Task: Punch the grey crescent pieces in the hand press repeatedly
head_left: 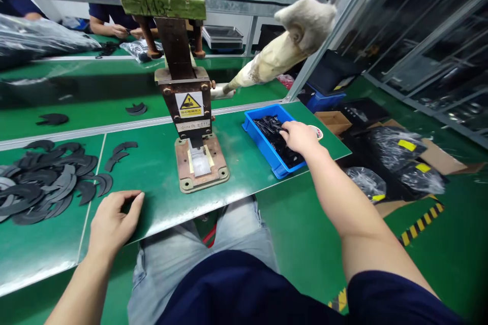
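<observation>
My right hand [299, 137] reaches into a blue bin [256, 133] of small black parts [271, 127]; its fingers curl down among them and what they grip is hidden. My left hand [113, 218] rests on the green bench near its front edge, fingers curved in a loose C and holding nothing. A pile of flat black crescent-shaped pieces [46, 183] lies just left of it. Between my hands stands a manual press [183, 91] with a yellow warning label and a rusty base plate [201, 165].
The press lever with a cloth-wrapped handle [285, 45] sticks out to the right above the bin. Loose black crescents [136, 108] lie on the far bench. Another person's hands [122, 30] work across the bench. Bagged parts and cardboard boxes [396, 162] sit on the floor at right.
</observation>
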Tool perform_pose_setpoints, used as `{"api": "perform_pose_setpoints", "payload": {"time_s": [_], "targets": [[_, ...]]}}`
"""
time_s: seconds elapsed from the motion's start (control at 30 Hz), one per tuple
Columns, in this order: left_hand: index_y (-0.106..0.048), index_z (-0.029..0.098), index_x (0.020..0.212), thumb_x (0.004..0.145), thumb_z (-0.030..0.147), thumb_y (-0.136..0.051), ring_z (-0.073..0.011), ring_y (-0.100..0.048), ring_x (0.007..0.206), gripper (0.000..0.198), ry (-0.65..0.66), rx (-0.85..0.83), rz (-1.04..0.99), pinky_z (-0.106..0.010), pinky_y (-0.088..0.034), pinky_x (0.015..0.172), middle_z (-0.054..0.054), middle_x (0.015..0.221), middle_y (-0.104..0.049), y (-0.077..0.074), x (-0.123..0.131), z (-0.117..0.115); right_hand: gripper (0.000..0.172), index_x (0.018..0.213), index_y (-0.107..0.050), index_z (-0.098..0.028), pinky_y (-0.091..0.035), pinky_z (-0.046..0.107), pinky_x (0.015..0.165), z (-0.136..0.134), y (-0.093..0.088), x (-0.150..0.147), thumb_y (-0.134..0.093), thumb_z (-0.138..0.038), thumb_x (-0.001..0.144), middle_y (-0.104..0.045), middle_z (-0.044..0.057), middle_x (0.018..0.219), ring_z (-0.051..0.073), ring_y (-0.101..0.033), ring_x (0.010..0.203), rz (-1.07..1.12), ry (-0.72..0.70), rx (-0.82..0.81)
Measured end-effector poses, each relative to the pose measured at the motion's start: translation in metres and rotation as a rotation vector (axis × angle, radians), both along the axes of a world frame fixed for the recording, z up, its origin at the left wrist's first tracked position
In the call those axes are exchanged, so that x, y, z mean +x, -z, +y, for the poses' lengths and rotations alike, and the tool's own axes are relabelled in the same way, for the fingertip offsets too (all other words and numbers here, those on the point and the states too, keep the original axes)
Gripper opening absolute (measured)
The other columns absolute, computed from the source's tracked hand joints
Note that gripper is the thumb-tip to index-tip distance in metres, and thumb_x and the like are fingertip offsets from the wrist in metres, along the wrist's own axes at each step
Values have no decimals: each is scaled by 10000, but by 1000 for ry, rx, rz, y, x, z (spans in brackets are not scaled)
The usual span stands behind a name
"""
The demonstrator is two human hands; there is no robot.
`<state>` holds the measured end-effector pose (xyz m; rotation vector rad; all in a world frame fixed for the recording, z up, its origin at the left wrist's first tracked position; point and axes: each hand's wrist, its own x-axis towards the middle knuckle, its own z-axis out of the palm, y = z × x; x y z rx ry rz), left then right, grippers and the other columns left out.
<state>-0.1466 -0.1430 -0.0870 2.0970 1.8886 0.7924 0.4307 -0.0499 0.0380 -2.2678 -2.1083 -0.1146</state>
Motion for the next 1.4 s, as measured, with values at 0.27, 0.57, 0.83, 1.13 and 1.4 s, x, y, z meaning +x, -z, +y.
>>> {"api": "perform_pose_setpoints", "payload": {"time_s": [0.27, 0.57, 0.83, 1.13, 1.4], "targets": [[-719, 242, 1212, 983, 317, -708, -223, -710, 924, 242, 377, 300, -312, -387, -588, 847, -72, 1070, -753, -87, 104, -10, 378, 1099, -674, -226, -490, 375, 957, -74, -21, -119, -384, -467, 1062, -732, 82, 1090, 211, -641, 1050, 106, -533, 92], [-692, 267, 1305, 988, 268, -741, -232, -759, 1006, 320, 595, 329, -342, -411, -626, 889, -87, 1117, -794, -97, 137, -29, 207, 1039, -648, -205, -494, 375, 909, -94, 9, -188, -526, -372, 1021, -734, 63, 1011, 191, -655, 978, 253, -1071, 193], [-721, 245, 1242, 972, 171, -750, -190, -758, 949, 281, 616, 345, -348, -352, -603, 860, -72, 1079, -802, -91, 127, -32, 211, 1077, -665, -200, -525, 389, 933, -92, 18, -194, -537, -359, 1023, -751, 63, 1043, 192, -673, 990, 260, -1085, 155], [-775, 202, 1117, 1074, 332, -611, -206, -745, 997, 214, 334, 301, -176, -338, -563, 926, -90, 1084, -812, -43, 108, 65, 503, 1410, -575, -135, -550, 435, 1061, -47, -81, -149, -489, -483, 1056, -661, 108, 1402, 253, -683, 1273, 960, -637, 699], [-789, 239, 1229, 1093, 284, -496, -289, -697, 1092, 326, 402, 218, 281, -426, -531, 942, -125, 1201, -777, -39, 115, 106, 490, 1166, -656, -209, -644, 411, 1039, -14, -142, -186, -773, -595, 889, -696, -38, 1084, 117, -719, 1004, 1331, -1119, 737]]}}
